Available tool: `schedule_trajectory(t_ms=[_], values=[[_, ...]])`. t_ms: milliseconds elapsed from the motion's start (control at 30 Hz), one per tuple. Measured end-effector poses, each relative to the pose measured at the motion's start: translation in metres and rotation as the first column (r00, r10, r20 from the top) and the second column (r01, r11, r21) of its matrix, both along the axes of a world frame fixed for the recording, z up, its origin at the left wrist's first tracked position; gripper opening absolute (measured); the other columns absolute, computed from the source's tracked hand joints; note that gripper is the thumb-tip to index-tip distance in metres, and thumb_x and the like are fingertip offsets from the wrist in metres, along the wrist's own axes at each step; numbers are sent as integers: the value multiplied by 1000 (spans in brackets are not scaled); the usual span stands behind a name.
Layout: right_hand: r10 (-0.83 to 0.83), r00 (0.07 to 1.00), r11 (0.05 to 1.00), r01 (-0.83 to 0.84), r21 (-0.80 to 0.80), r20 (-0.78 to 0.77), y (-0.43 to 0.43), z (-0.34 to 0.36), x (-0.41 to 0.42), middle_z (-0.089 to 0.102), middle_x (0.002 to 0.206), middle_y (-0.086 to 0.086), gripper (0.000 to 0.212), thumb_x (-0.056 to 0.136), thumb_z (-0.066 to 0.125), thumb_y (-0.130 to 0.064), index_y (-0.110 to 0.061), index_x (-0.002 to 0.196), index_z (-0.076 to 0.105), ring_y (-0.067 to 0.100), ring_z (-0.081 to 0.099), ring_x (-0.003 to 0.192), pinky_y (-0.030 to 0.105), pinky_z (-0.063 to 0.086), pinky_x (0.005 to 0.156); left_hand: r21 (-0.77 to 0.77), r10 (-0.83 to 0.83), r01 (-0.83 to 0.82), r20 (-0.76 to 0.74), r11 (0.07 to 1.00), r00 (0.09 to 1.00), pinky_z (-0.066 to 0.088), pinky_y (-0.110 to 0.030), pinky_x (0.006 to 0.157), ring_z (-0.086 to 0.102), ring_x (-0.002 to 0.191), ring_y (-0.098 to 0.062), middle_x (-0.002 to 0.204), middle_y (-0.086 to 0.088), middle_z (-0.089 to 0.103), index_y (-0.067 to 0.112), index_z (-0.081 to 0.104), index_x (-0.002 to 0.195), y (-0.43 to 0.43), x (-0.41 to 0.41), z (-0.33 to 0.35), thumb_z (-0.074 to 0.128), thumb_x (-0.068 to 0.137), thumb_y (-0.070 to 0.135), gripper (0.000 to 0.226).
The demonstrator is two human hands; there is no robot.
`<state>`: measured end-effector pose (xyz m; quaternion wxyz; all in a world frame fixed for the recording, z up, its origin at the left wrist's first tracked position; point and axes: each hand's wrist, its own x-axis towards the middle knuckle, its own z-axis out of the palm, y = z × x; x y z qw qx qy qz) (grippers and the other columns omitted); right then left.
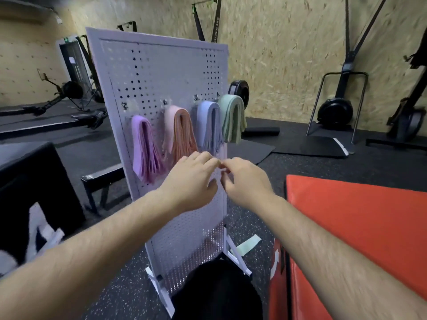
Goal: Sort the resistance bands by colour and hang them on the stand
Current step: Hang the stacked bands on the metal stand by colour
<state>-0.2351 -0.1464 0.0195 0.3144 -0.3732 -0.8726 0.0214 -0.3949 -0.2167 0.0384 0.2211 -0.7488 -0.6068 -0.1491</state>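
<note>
A white pegboard stand (161,72) carries four bunches of bands on hooks: purple (144,146), pink and orange (180,132), blue (209,125) and green (232,118). My left hand (194,179) and my right hand (247,181) meet fingertip to fingertip in front of the board, just below the blue bunch. Both have curled fingers. Blur hides whether anything small sits between the fingertips. One pale green band (248,244) lies on the floor by the stand's right foot.
An orange-red padded mat (358,227) stands at my right. A black box (34,181) and a low bench (104,179) are at the left. Rowing machines (69,95) and ski machines (337,109) line the chipboard walls. A dark shape (217,289) is below me.
</note>
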Motion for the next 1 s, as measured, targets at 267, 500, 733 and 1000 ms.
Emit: schedule_trajectory(t_ms=[267, 500, 733, 1000], values=[[-20, 981, 912, 96, -399, 190, 22, -178, 27, 60, 124, 3, 36, 102, 42, -36, -30, 137, 52, 29, 57, 115, 41, 47, 89, -442, 119, 16, 276, 897, 954, 45, -36, 100, 53, 122, -22, 136, 2, 54, 29, 48, 141, 47, 12, -186, 55, 89, 29, 52], [-42, 968, 704, 205, -680, 248, 60, -312, 13, 55, 132, 9, 36, 103, 45, -33, -24, 137, 50, 34, 55, 118, 43, 49, 94, -662, 252, 24, 318, 749, 914, 45, -36, 98, 54, 119, -27, 132, -5, 56, 26, 53, 135, 81, -9, -332, 48, 86, 35, 50], [17, 929, 533, 304, -790, 369, 68, -425, -26, 47, 143, 9, 44, 102, 46, -31, -25, 145, 41, 34, 48, 130, 42, 45, 103, -821, 361, -42, 204, 569, 910, 35, -31, 108, 46, 133, -23, 145, 0, 47, 24, 55, 136, 95, -43, -458, 55, 89, 34, 49], [80, 851, 425, 442, -790, 519, 52, -511, -39, 43, 145, 7, 53, 98, 52, -30, -24, 147, 33, 33, 43, 132, 43, 39, 104, -974, 556, -14, 118, 227, 823, 44, -29, 94, 60, 112, -29, 122, -14, 64, 8, 64, 119, 105, -54, -587, 64, 86, 33, 42]])
